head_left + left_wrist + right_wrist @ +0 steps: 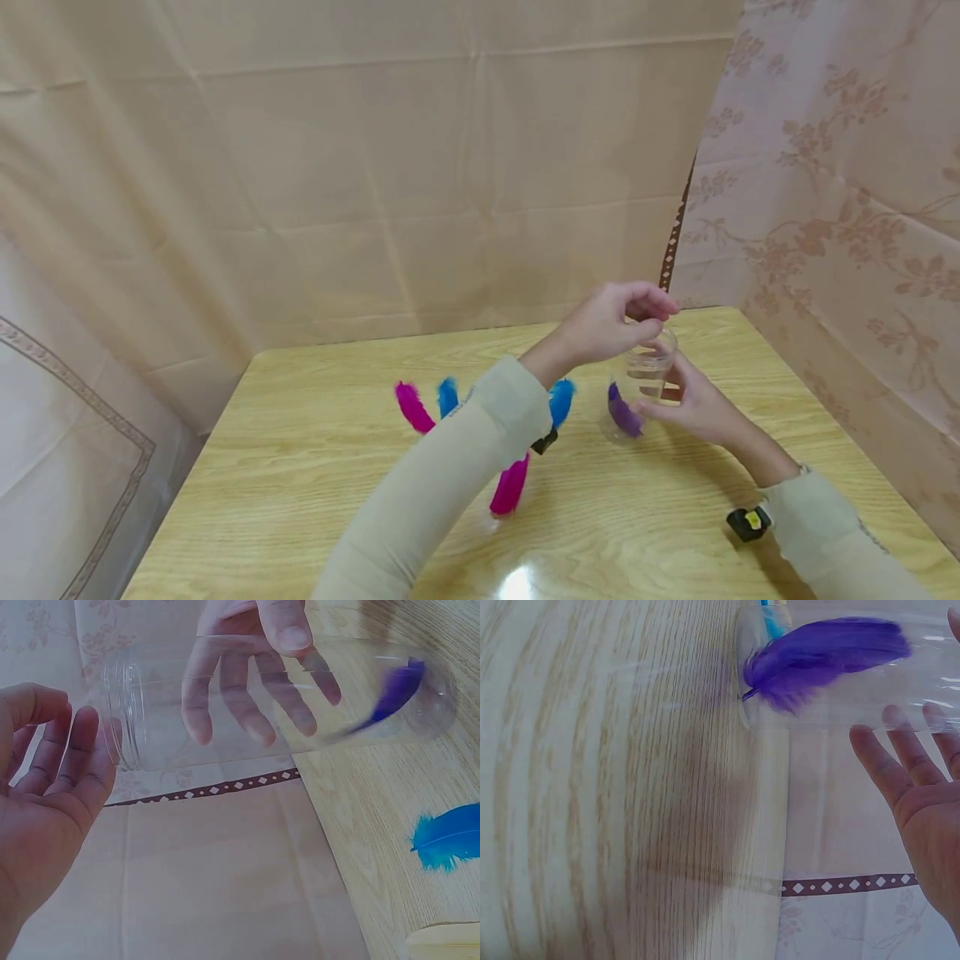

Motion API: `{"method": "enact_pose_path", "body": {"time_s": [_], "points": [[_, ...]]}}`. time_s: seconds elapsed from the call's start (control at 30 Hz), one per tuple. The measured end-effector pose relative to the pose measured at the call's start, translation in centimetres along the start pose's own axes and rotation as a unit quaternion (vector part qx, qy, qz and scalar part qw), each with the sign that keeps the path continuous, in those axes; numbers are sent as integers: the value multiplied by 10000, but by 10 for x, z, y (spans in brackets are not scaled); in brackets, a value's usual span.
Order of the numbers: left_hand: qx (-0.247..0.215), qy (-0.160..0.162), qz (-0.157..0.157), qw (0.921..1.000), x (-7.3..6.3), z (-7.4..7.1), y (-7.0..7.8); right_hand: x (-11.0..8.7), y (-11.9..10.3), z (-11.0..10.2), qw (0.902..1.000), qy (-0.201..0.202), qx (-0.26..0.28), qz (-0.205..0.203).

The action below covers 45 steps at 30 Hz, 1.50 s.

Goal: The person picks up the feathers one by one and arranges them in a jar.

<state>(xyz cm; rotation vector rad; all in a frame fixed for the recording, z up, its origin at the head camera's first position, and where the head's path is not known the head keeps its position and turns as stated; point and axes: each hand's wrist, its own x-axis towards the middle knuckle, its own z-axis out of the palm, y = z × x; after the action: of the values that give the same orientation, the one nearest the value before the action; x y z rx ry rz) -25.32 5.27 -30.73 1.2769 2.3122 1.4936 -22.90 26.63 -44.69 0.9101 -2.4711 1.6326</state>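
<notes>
A clear plastic jar point(647, 367) stands tilted at the table's right side, its rim towards the upper right. My right hand point(699, 402) grips the jar, thumb in front and fingers behind. Inside, near the bottom, lies a purple feather point(825, 656), curved along the wall and blurred in the left wrist view. Over the jar's mouth hovers my left hand point(611, 323), fingers loosely bent, with nothing seen between them. In the left wrist view its fingertips are beside the threaded rim point(124, 712); whether they touch it I cannot tell.
Pink feathers point(412, 407) and blue feathers point(561, 402) lie on the wooden table point(300, 467), partly behind the left sleeve point(450, 475). A pale yellow feather point(450, 941) shows in the left wrist view. Beige cloth point(360, 167) hangs behind, floral cloth point(862, 208) at right.
</notes>
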Motion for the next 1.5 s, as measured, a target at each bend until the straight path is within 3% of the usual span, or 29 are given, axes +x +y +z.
{"method": "enact_pose_path", "body": {"time_s": [0.33, 0.67, 0.87, 1.13, 1.33, 1.43, 1.5], "points": [[74, 21, 101, 9999, -1, -1, 0, 0, 0, 0, 10000, -36, -51, 22], [17, 190, 2, 9998, -7, -9, -2, 0, 0, 1, 10000, -16, -54, 44], [455, 487, -82, 9977, -13, -16, -7, 1, 0, 1, 10000, 7, 58, -7], [856, 568, -676, 9924, -24, -22, -21, 2, 3, 2, 9998, 12, 162, -61], [1009, 313, -1102, 9883, -32, -23, -40, 1, 3, 2, 9999, 18, 154, -18], [1412, 100, -1248, 9820, -35, -22, -54, 0, 3, 2, 9999, -2, 145, 37], [1881, -94, -1374, 9724, -38, -19, -62, -1, 2, 2, 9999, 9, 84, 58]]}}
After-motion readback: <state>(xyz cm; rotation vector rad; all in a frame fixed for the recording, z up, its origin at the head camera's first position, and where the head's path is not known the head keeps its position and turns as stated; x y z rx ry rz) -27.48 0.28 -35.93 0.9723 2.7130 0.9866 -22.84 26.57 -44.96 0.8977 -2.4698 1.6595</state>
